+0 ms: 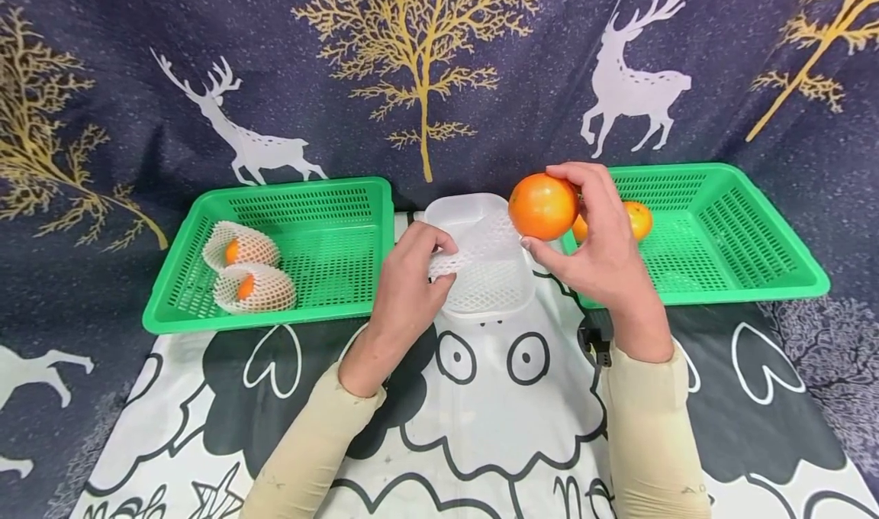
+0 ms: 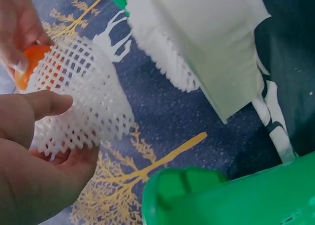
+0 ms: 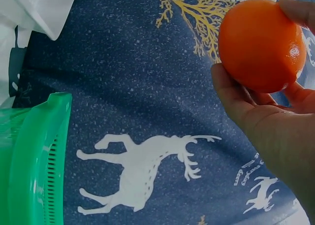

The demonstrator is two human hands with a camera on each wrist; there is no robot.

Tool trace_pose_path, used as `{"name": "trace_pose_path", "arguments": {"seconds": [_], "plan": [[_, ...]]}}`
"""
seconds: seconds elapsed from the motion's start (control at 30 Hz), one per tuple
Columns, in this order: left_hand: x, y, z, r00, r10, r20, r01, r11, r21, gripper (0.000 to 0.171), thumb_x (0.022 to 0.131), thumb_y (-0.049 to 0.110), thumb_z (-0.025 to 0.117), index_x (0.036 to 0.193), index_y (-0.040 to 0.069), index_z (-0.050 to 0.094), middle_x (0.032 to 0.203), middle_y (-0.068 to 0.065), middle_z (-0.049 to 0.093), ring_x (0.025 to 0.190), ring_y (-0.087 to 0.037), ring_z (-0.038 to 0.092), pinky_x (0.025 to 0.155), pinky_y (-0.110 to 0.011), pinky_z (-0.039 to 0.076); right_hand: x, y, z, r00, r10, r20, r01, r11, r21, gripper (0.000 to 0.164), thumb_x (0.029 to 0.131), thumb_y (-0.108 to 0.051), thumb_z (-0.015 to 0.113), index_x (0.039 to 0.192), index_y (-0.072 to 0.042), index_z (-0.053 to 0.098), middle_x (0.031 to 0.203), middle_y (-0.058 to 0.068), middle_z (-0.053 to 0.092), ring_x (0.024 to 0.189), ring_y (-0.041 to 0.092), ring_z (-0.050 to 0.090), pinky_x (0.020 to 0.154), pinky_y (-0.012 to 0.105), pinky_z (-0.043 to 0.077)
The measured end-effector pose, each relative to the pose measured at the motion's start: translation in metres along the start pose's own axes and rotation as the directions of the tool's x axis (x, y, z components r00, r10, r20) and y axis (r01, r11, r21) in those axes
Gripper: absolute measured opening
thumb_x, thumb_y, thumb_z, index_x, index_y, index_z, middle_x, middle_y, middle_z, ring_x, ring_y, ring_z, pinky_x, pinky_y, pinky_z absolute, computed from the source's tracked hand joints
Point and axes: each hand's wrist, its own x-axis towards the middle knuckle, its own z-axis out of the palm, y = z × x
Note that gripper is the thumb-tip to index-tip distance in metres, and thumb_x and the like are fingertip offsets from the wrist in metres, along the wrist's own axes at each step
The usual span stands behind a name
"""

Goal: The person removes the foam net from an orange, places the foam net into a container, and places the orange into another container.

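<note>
A glossy, round orange fruit (image 1: pixel 543 207) is up in the air above the right side of a shallow, translucent white plastic tray (image 1: pixel 453 211), gripped by the right hand (image 1: pixel 604 248), thumb underneath and fingers over the top. The left hand (image 1: pixel 410 275) pinches a white foam-mesh sleeve (image 2: pixel 101 99) between thumb and fingers, its far end reaching to the fruit; whether any of the fruit sits inside it, I cannot tell. The fruit looks firm, fairly weighty and a little slick, so a wide hold around its middle should suit, without squeezing enough to bruise it. The sleeve seems very light, soft and stretchy, best taken by the rim, since a hard tug might tear it. More white mesh (image 1: pixel 487 288) lies in the tray. To the left, a green plastic basket (image 1: pixel 336 236) holds two mesh-wrapped orange fruits (image 1: pixel 255 288); to the right, a second green basket (image 1: pixel 748 236) holds bare orange fruits (image 1: pixel 640 220), partly hidden by the hand. Everything stands on a white cloth printed with black cartoon shapes (image 1: pixel 474 439), before a navy backdrop (image 1: pixel 481 149) with white deer and golden trees.
</note>
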Motion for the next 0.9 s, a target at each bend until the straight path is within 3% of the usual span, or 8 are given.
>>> {"name": "trace_pose_path", "arguments": {"seconds": [0.2, 0.43, 0.67, 0.9], "plan": [[-0.002, 0.000, 0.015, 0.998, 0.058, -0.016, -0.057, 0.997, 0.055, 0.044, 0.067, -0.014, 0.079, 0.097, 0.011, 0.058, 0.102, -0.003, 0.056, 0.100, -0.020, 0.060, 0.088, -0.032, 0.052, -0.001, 0.003, -0.002, 1.000, 0.014, -0.003, -0.014, 1.000, -0.005, 0.071, 0.065, 0.012, 0.084, 0.128, 0.010, 0.051, 0.124, 0.024, 0.049, 0.112, 0.026, 0.051, 0.095, 0.019, 0.045], [-0.003, -0.005, 0.028, 0.990, 0.139, -0.005, -0.136, 0.976, 0.173, 0.036, 0.074, -0.017, 0.068, 0.095, 0.010, 0.057, 0.099, -0.004, 0.055, 0.091, -0.022, 0.055, 0.081, -0.031, 0.049, -0.001, 0.004, -0.004, 0.999, 0.034, 0.007, -0.034, 0.999, 0.003, 0.072, 0.065, 0.013, 0.083, 0.128, 0.011, 0.049, 0.125, 0.024, 0.049, 0.112, 0.026, 0.052, 0.096, 0.018, 0.046], [-0.007, -0.016, 0.037, 0.979, 0.147, 0.140, -0.179, 0.950, 0.254, 0.036, 0.075, -0.013, 0.070, 0.098, 0.012, 0.057, 0.099, -0.001, 0.056, 0.091, -0.021, 0.055, 0.081, -0.033, 0.047, -0.001, 0.004, -0.006, 0.999, 0.044, 0.003, -0.044, 0.999, 0.005, 0.070, 0.066, 0.013, 0.082, 0.127, 0.012, 0.046, 0.125, 0.024, 0.048, 0.112, 0.028, 0.052, 0.096, 0.018, 0.045], [-0.011, -0.017, 0.039, 0.959, 0.089, 0.269, -0.165, 0.948, 0.273, 0.036, 0.071, -0.006, 0.078, 0.096, 0.012, 0.060, 0.097, 0.000, 0.057, 0.087, -0.021, 0.054, 0.079, -0.034, 0.047, -0.001, 0.003, -0.006, 0.999, 0.045, -0.002, -0.045, 0.999, -0.009, 0.071, 0.068, 0.011, 0.082, 0.129, 0.011, 0.047, 0.125, 0.024, 0.048, 0.111, 0.025, 0.052, 0.095, 0.017, 0.045]]}}
